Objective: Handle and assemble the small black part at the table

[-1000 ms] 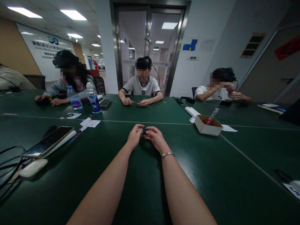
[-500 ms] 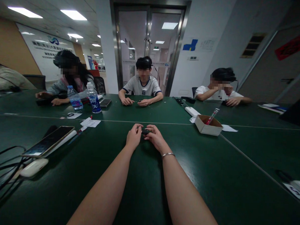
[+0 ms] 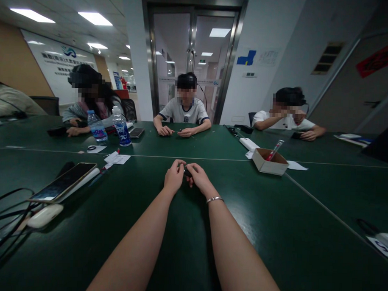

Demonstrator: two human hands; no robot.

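Observation:
A small dark object (image 3: 187, 173) is between my two hands, just above the green table (image 3: 184, 247); most of it is covered by fingers, and its kind cannot be made out. My left hand (image 3: 174, 175) is closed on its left end, with thumb and forefinger pressed together. From the other side, my right hand (image 3: 196, 176) pinches the same object, its fingers bent down around it. The fingertips of both hands nearly meet. A metal bracelet (image 3: 215, 199) circles my right wrist.
A cardboard box (image 3: 269, 165) with a tube in it stands right of my hands. To the left lie a phone (image 3: 65, 181), a white rounded case (image 3: 45, 216), cables and paper (image 3: 119, 159). Two bottles (image 3: 121, 128) stand farther back. Several people sit around the table.
My right hand has turned and drawn in leftward, its fingers now closing over the dark object where they were more spread before. My left hand has barely moved.

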